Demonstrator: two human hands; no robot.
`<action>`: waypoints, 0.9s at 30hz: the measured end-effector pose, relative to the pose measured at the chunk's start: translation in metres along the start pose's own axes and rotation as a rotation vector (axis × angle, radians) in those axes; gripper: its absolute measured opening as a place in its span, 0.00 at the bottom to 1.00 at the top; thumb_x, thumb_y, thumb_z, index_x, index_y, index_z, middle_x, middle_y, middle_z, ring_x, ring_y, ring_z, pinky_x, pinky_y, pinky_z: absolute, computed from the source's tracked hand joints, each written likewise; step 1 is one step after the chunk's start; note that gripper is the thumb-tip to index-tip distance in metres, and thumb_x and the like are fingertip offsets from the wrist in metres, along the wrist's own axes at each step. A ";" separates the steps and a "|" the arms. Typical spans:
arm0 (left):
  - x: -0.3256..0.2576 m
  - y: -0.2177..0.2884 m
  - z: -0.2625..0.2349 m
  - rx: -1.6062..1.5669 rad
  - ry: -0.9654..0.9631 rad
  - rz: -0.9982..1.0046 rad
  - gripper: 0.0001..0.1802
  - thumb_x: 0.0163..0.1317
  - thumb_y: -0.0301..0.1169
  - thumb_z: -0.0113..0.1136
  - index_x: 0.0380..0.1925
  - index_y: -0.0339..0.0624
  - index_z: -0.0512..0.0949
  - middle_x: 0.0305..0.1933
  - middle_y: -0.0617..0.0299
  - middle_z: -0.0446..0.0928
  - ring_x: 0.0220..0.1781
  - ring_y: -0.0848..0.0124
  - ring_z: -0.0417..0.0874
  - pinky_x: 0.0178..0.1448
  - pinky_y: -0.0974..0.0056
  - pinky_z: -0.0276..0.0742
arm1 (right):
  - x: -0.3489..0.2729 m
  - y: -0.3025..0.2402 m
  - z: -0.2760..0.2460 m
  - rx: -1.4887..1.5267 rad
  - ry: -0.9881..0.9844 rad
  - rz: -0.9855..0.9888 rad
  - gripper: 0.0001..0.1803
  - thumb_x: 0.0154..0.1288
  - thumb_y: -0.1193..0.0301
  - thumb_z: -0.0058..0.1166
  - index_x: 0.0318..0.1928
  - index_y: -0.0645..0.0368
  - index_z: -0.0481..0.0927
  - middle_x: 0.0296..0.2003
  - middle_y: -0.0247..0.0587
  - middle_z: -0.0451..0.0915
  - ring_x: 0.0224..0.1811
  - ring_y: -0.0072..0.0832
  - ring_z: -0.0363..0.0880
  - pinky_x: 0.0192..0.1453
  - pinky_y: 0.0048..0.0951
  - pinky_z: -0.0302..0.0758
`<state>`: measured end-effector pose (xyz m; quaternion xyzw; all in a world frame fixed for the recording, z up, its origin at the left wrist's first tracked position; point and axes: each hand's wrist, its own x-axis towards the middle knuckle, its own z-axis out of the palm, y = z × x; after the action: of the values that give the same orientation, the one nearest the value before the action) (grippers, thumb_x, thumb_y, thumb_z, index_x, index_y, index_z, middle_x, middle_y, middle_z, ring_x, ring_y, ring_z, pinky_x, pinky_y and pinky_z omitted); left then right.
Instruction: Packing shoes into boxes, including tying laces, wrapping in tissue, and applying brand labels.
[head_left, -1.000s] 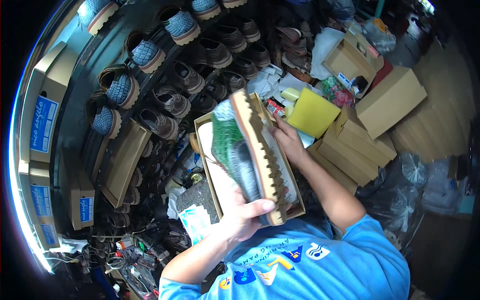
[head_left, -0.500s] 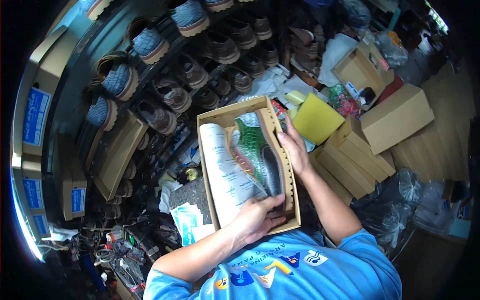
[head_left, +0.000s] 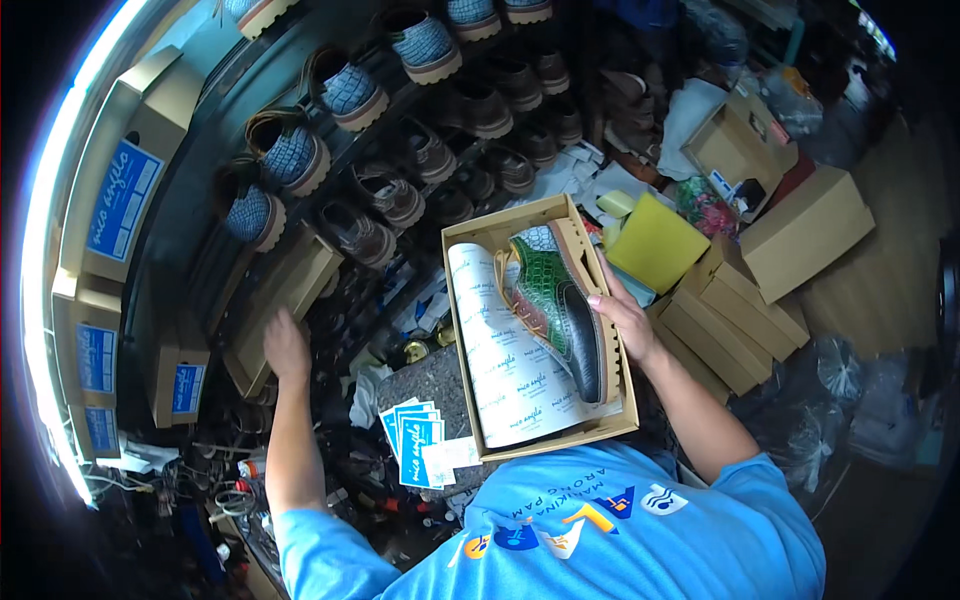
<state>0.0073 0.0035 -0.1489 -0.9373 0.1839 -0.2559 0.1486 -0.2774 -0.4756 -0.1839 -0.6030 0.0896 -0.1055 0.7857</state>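
Observation:
My right hand [head_left: 625, 318] grips the right wall of a brown cardboard shoebox [head_left: 535, 447], with the thumb over the rim. Inside lies a shoe [head_left: 555, 300] on its side, with green, black and reddish textured leather, a pale heel patch and a notched tan sole. Beside and under the shoe is white printed wrapping paper [head_left: 490, 350]. My left hand [head_left: 287, 345] is out to the left, over a shallow cardboard box lid [head_left: 310, 275] leaning by the rack. Its fingers are blurred against the lid, and whether they grip it is not visible.
Shoes [head_left: 410, 150] fill the dark rack ahead. Closed boxes with blue labels [head_left: 120, 200] stand at left. Blue and white cards [head_left: 415, 440] lie on a dark stone-like surface [head_left: 400, 385] by the shoebox. A yellow pad [head_left: 655, 240] and stacked boxes [head_left: 735, 300] are at right.
My left hand has left the shoe and moved left to the lid. The shoe now lies uncovered at its toe, and my right hand still holds the shoebox. The view has shifted left.

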 end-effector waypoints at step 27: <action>0.028 0.212 -0.134 -1.694 -0.820 -0.811 0.30 0.73 0.51 0.58 0.54 0.31 0.81 0.49 0.56 0.84 0.47 0.70 0.83 0.54 0.67 0.77 | 0.046 -0.017 -0.008 0.156 0.451 0.084 0.24 0.80 0.49 0.44 0.51 0.56 0.79 0.27 0.26 0.70 0.26 0.15 0.66 0.32 0.19 0.65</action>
<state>-0.0992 -0.2210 -0.1053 -0.7416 -0.0915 0.2671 -0.6085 -0.2361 -0.5003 -0.1701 -0.4975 0.2793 -0.2112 0.7937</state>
